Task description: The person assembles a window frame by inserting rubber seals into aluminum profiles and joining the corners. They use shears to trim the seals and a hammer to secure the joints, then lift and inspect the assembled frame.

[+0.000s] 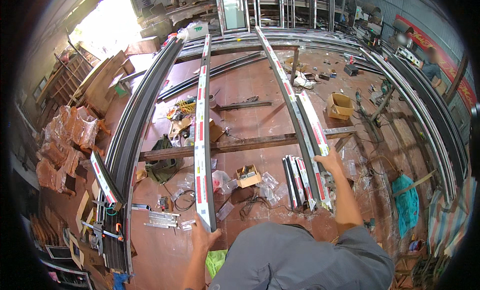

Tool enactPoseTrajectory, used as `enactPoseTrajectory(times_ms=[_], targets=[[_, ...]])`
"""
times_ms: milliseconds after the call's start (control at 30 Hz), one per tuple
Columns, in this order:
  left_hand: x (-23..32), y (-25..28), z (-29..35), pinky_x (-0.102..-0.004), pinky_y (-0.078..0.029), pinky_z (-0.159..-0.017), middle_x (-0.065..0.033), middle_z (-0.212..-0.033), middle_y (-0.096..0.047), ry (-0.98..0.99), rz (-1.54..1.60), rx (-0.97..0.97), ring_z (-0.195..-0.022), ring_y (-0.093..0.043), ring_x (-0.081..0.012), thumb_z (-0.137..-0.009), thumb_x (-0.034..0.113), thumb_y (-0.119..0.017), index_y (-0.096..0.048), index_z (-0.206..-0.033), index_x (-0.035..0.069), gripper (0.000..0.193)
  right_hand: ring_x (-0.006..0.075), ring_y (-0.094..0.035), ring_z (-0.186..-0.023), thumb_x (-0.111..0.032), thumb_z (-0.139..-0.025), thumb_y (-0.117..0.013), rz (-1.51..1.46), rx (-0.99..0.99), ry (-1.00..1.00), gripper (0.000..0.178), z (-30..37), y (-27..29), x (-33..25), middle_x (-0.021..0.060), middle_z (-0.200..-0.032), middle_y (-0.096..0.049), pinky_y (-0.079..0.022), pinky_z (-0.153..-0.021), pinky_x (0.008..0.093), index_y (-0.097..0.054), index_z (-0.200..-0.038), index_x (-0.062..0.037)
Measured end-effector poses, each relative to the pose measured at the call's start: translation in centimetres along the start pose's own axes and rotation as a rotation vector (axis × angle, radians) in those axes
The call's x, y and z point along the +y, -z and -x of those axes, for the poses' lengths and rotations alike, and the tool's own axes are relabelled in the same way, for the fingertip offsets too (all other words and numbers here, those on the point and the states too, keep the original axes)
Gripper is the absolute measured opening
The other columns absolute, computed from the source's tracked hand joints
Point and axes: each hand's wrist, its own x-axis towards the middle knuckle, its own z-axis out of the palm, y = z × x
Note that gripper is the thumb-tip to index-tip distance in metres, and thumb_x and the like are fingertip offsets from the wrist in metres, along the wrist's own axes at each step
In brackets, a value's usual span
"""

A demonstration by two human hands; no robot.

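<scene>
Two long aluminium profiles, taped red and white, lay across a steel rail (240,145). The left hand (204,236) clasped the near end of the left profile (201,135); the right hand (330,162) rested flat on the right profile (312,127). Neither piece appeared joined yet. Shorter cut pieces (296,182), small cardboard boxes and hardware littered the red tiled floor (255,115) of a cluttered workshop.

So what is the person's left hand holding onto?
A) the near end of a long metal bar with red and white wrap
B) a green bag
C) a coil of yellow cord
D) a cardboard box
A: the left hand grips the near end of the long metal bar, which runs away across the wooden crossbeam, while the right hand rests on another wrapped bar.
</scene>
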Motion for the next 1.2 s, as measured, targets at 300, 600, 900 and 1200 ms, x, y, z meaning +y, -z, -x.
enactPoseTrajectory(times_ms=[300,600,900,1200], targets=[[0.0,-0.1,-4.5,-0.0537,-0.054,-0.098,-0.0401,-0.128,-0.055,-0.097,0.012,0.009,-0.114,-0.062,-0.0544,-0.070,0.039,-0.086,-0.016,-0.165,-0.002,0.125,0.0269,-0.072,-0.100,-0.033,-0.080,-0.090,-0.577,0.112,0.245,0.065,3.2,1.0,-4.4,0.0180,-0.111,-0.075,-0.055,-0.091,0.0389,-0.060,-0.125,0.0032],[-0.1,0.2,1.0,-0.0551,-0.054,-0.096,-0.0389,-0.130,-0.056,-0.050,-0.033,-0.055,-0.114,-0.062,-0.0551,-0.069,0.042,-0.089,-0.016,-0.166,-0.001,0.128,0.0229,-0.068,-0.104,-0.034,-0.078,-0.093,-0.629,-0.006,0.260,0.081,9.9,-4.1,-9.0,0.0145,-0.115,-0.070,-0.055,-0.093,0.0386,-0.051,-0.135,0.0041],[9.3,5.8,-8.2,-0.0490,-0.050,-0.108,-0.0357,-0.145,-0.055,-0.376,0.358,0.060,-0.131,-0.059,-0.0459,-0.079,0.049,-0.089,-0.038,-0.159,-0.002,0.108,0.0234,-0.066,-0.100,-0.029,-0.079,-0.094,-0.727,-0.099,0.163,0.075,15.1,-10.0,-12.5,0.0137,-0.111,-0.067,-0.056,-0.090,0.0393,-0.050,-0.131,0.0036],[25.9,-0.7,-15.4,-0.0314,-0.055,-0.075,-0.0103,-0.100,-0.077,-0.144,0.871,-0.256,-0.082,-0.068,-0.0143,-0.095,0.044,-0.080,-0.071,-0.122,-0.005,0.057,0.0416,-0.053,-0.134,-0.035,-0.085,-0.089,-0.518,-0.144,0.462,0.097,20.5,-13.9,-12.0,0.0284,-0.142,-0.051,-0.048,-0.108,0.0487,-0.034,-0.154,0.0026]])
